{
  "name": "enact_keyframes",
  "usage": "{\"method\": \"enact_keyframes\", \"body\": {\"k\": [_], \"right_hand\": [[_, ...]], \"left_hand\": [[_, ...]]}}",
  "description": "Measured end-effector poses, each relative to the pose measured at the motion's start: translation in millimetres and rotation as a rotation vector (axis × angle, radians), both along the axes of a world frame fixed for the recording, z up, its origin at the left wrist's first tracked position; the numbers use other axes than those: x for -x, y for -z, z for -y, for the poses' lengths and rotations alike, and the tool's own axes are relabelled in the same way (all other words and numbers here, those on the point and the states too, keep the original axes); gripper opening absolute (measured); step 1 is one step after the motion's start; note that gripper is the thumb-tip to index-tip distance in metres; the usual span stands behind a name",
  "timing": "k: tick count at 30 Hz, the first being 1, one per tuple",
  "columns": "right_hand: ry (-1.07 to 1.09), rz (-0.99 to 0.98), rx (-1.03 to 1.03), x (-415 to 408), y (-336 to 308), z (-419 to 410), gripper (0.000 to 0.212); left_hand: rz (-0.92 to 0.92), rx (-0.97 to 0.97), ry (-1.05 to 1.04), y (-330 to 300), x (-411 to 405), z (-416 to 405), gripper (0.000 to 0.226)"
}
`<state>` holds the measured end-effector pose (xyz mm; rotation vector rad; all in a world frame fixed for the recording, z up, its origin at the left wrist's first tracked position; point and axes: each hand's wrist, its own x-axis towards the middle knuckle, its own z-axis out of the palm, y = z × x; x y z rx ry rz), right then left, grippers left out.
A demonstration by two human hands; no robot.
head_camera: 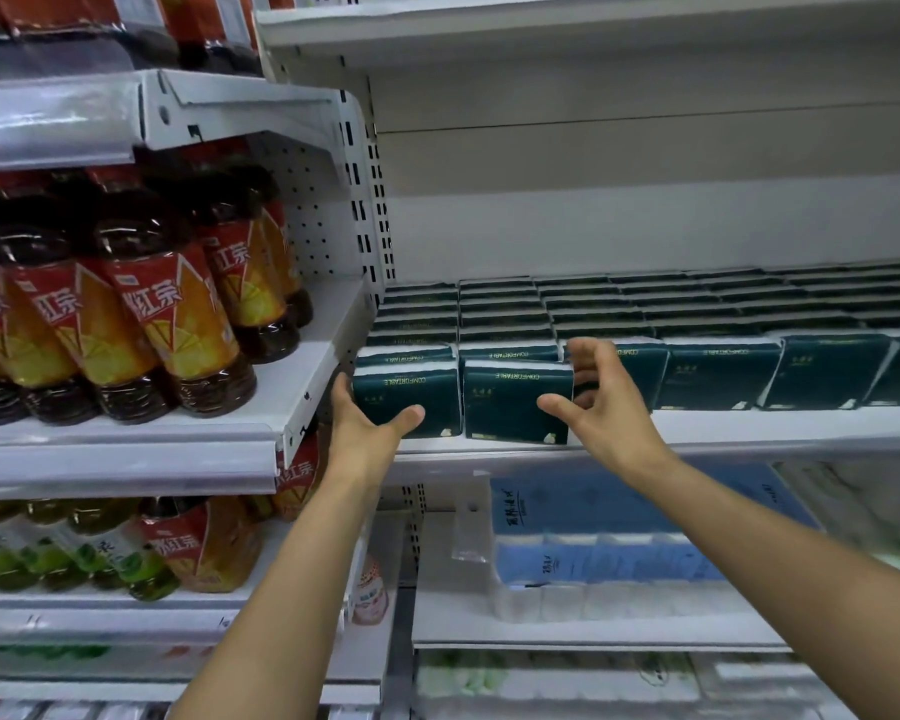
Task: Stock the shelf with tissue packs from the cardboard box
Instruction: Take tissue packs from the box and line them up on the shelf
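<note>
Two dark green tissue packs stand side by side at the front left of the white shelf (749,428). My left hand (365,423) holds the left pack (411,392) at its left side, thumb across its lower front. My right hand (598,402) grips the right pack (510,402) at its right edge, thumb on the front and fingers behind. Rows of the same green packs (723,371) fill the shelf behind and to the right. The cardboard box is not in view.
Left of the tissue bay, bottles of red-labelled tea (141,314) fill a shelf at the same height, with more drinks below. A perforated white upright (370,210) divides the bays. Blue tissue bundles (609,553) lie on the shelf underneath. An upper shelf (541,28) hangs overhead.
</note>
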<state>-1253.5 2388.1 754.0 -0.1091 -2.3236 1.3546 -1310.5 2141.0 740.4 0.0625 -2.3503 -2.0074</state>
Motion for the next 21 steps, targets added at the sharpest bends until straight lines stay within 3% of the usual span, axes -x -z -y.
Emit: {"method": "enact_keyframes", "body": {"k": [8, 17, 21], "right_hand": [[0.105, -0.103, -0.124, 5, 6, 12, 0.039], [0.105, -0.062, -0.172, -1, 4, 13, 0.05], [0.162, -0.167, -0.226, -15, 3, 9, 0.044]], "left_hand": [[0.002, 0.013, 0.014, 0, 4, -1, 0.085], [0.019, -0.068, -0.068, 2, -3, -5, 0.089], [0.022, -0.098, -0.184, 2, -23, -15, 0.091]]}}
